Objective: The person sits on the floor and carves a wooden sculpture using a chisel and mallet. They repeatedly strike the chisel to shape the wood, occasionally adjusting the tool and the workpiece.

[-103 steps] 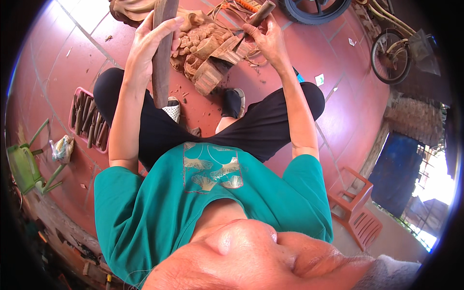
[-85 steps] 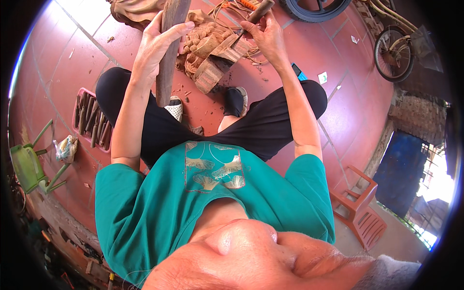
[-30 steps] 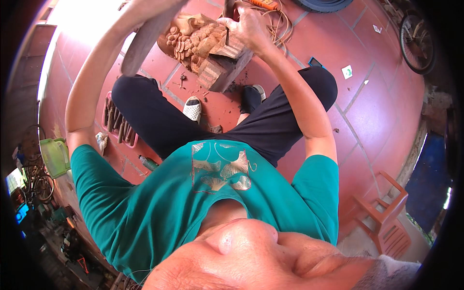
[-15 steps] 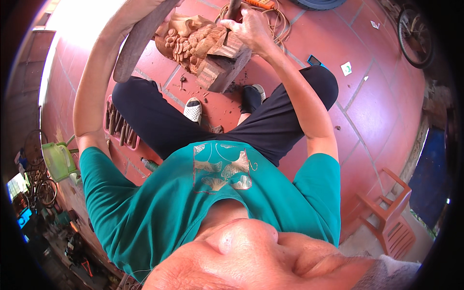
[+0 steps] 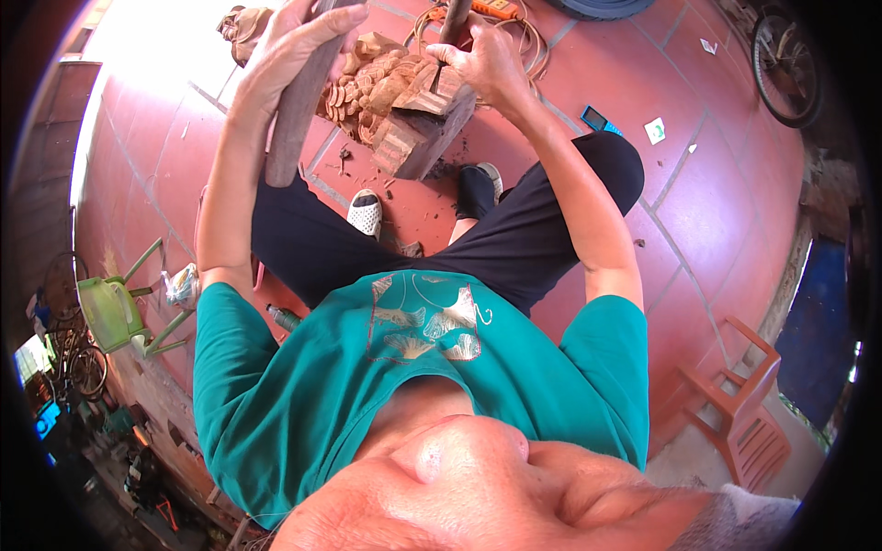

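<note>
My left hand (image 5: 285, 55) is closed round a long flat wooden bat (image 5: 299, 119), its thumb stretched out along the top. The bat's broad end points toward my left knee, beside the carving. My right hand (image 5: 491, 64) grips a chisel (image 5: 454, 26) by its dark shaft. The chisel's lower end meets the top of the carved wood block (image 5: 418, 138), though the tip itself is too small to make out. Rounded, scale-like relief covers the block's left part; flat sawn faces show on the near right. It stands on the floor between my feet.
Wood chips lie on the red tiles round the block. An orange power strip (image 5: 496, 9) with coiled cable sits behind it. A blue phone-like device (image 5: 597, 119) lies beyond my right knee. A green chair (image 5: 115, 312) stands at left, an orange plastic chair (image 5: 744, 413) at right.
My left arm has swung inward to the right, bringing the bat closer to the carving and the chisel. My right hand has stayed almost in place on the chisel.
</note>
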{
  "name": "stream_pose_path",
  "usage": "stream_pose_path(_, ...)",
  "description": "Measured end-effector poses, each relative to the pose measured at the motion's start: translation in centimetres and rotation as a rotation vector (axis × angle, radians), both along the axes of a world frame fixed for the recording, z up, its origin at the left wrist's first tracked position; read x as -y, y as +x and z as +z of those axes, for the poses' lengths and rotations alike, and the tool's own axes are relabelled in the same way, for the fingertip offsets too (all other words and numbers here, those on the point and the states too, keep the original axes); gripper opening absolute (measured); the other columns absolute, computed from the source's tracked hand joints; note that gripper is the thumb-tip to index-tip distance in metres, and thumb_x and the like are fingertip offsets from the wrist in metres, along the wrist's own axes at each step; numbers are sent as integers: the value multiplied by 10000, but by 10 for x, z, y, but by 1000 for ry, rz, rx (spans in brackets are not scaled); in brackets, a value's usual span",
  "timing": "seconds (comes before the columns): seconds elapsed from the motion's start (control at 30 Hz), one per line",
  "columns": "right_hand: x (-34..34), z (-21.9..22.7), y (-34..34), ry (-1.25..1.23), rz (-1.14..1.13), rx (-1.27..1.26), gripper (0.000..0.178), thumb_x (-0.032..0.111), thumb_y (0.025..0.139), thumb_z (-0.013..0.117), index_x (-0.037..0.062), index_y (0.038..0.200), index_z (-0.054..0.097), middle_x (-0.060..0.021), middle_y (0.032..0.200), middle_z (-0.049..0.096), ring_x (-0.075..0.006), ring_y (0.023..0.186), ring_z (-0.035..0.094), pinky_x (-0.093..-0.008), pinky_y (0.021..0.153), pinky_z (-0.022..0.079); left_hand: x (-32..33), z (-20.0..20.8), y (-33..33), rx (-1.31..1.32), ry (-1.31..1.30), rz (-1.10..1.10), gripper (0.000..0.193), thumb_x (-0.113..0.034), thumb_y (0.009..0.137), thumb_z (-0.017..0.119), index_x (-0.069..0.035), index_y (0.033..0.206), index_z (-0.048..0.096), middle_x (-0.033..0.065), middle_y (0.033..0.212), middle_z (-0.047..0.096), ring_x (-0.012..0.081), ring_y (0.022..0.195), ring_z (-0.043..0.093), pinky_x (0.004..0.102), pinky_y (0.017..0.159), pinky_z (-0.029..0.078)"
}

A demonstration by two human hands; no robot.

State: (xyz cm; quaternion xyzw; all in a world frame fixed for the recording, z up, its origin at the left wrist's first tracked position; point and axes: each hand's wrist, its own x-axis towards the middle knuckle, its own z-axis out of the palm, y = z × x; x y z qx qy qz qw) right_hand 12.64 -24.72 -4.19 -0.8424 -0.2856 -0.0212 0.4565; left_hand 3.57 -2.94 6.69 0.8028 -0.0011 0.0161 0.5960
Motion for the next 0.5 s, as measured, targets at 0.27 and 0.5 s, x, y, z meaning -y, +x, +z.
stream_pose_path(0.27,-1,8,-5,139,90,-146,406,316,835,799,18,1070,657,-94,923,727,-207,840,691,-362,796,530,-23,-61,-15,-106,-357,170,434,-336,903,706,-25,1191,610,11,740,602,67,541,574,212,483,471)
stream_pose_path(0.5,-19,-1,3,26,77,-88,362,261,845,761,44,1099,621,-127,926,728,-277,831,707,-401,755,523,-34,-67,-27,-156,-387,253,409,-322,898,705,-5,1139,611,7,736,593,66,536,571,214,468,461)
